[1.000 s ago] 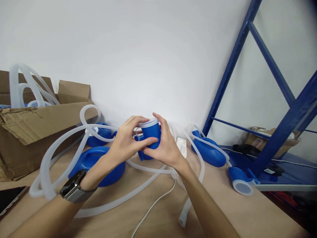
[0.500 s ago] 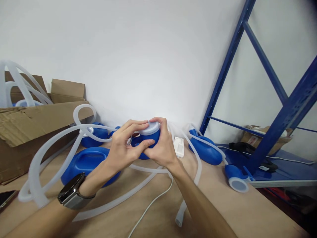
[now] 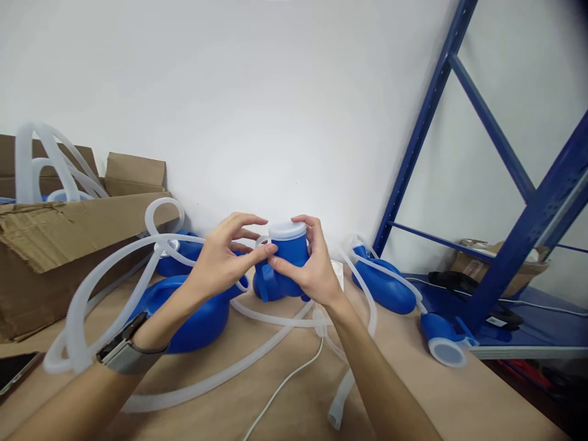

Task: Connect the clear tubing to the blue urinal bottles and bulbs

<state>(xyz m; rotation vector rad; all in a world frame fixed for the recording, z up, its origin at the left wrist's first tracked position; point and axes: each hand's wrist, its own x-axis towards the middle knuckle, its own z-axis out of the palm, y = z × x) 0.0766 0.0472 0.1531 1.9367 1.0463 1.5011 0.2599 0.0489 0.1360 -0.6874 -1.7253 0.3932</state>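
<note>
Blue cup (image 3: 291, 250) btwn L hand (image 3: 223, 257), loosely spread, & R hand (image 3: 318, 269), gripping it

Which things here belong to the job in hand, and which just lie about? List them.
Likely in the job:
blue lidded cup, in the right hand
blue containers
translucent tubes

Seemingly just lying about:
white cable
dark flat device, lower left
</note>
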